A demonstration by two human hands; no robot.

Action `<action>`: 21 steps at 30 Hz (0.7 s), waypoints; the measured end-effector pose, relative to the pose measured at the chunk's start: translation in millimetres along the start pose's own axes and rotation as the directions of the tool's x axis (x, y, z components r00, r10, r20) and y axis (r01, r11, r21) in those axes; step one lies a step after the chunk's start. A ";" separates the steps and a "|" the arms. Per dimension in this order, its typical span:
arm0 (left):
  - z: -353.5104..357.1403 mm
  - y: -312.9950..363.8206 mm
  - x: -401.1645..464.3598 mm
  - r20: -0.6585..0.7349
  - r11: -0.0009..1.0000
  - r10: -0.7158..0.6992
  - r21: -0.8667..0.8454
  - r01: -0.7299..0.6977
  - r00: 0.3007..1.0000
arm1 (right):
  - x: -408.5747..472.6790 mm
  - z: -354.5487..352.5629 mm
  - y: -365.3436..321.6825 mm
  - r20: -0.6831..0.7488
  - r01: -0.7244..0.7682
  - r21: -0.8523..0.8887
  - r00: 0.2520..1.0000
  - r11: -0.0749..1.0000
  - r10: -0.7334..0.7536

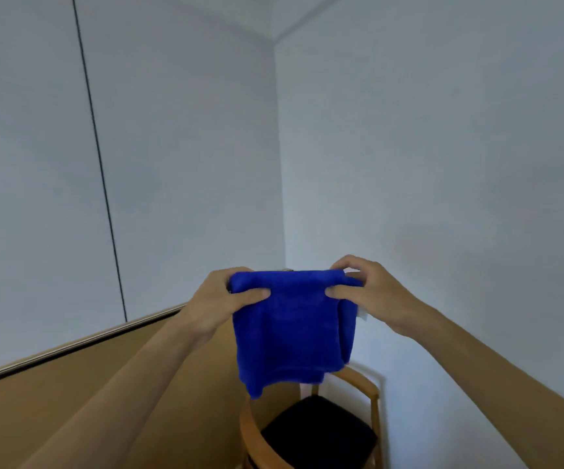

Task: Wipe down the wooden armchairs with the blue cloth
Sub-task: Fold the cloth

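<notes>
The blue cloth (pixel 290 330) hangs folded in the air in front of me, held up by its top edge. My left hand (pixel 219 299) pinches the cloth's upper left corner between thumb and fingers. My right hand (pixel 372 292) pinches the upper right corner the same way. Below the cloth, in the room's corner, stands a wooden armchair (pixel 362 384) with a curved light-wood frame and a black seat pad (pixel 318 434); the cloth hides part of its back rail. Neither hand touches the chair.
Pale walls meet in a corner (pixel 279 164) straight ahead. A tan panel with a metal top rail (pixel 71 346) runs along the left wall. A dark vertical seam (pixel 99 164) crosses the left wall. A small white fitting (pixel 363 313) shows behind the cloth's right edge.
</notes>
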State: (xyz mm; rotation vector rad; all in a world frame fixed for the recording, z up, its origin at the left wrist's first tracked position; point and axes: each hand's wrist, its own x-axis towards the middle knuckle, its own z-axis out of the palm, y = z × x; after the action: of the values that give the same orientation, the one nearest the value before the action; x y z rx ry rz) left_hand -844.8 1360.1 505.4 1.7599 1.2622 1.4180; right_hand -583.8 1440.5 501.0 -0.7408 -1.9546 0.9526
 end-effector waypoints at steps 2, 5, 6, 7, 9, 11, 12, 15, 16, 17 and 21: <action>31.6 -6.4 11.1 0.023 0.919 -0.091 -0.382 0.093 0.996 | -26.0 -17.9 9.4 -0.115 -0.040 0.351 0.990 0.936 0.086; 90.7 -41.8 -3.3 0.393 0.740 -0.309 -0.474 0.478 0.866 | -87.7 -7.5 40.5 0.012 -0.247 0.202 0.968 0.948 0.250; 111.0 -57.9 -16.7 0.515 0.719 -0.363 -0.375 0.585 0.776 | -111.7 -1.6 52.7 0.003 -0.319 0.101 0.947 0.942 0.320; 128.3 -73.1 -30.5 0.593 0.727 -0.400 -0.259 0.635 0.699 | -132.5 1.7 64.3 -0.048 -0.368 0.026 0.928 0.929 0.369; 150.9 -91.1 -50.9 0.643 0.761 -0.419 -0.137 0.634 0.641 | -166.8 4.3 76.3 -0.147 -0.445 -0.053 0.889 0.894 0.434; 161.4 -91.3 -60.1 0.637 0.801 -0.386 -0.128 0.584 0.668 | -192.8 5.6 70.6 -0.193 -0.496 0.004 0.852 0.868 0.487; 163.7 -85.8 -63.0 0.626 0.829 -0.360 -0.125 0.544 0.692 | -202.7 7.1 63.8 -0.199 -0.504 0.086 0.836 0.859 0.511; 159.4 -66.9 -70.3 0.595 0.925 -0.230 -0.113 0.363 0.770 | -227.8 8.1 42.0 -0.223 -0.481 0.255 0.815 0.839 0.535; 155.4 -61.2 -72.2 0.587 0.945 -0.185 -0.114 0.307 0.788 | -236.0 7.1 34.5 -0.249 -0.479 0.253 0.807 0.841 0.535; 151.9 -55.1 -74.2 0.586 0.964 -0.144 -0.097 0.246 0.797 | -243.7 4.3 26.9 -0.287 -0.484 0.216 0.799 0.848 0.528; 144.2 -6.7 -74.0 0.655 0.991 0.134 -0.092 -0.098 0.744 | -274.6 -5.8 -18.7 -0.457 -0.520 -0.072 0.776 0.851 0.435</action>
State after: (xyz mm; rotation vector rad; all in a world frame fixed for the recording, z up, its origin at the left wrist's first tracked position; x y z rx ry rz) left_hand -710.9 1316.0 425.1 2.0661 0.7258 0.7325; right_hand -446.8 1221.8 405.1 -1.4874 -1.4994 0.7979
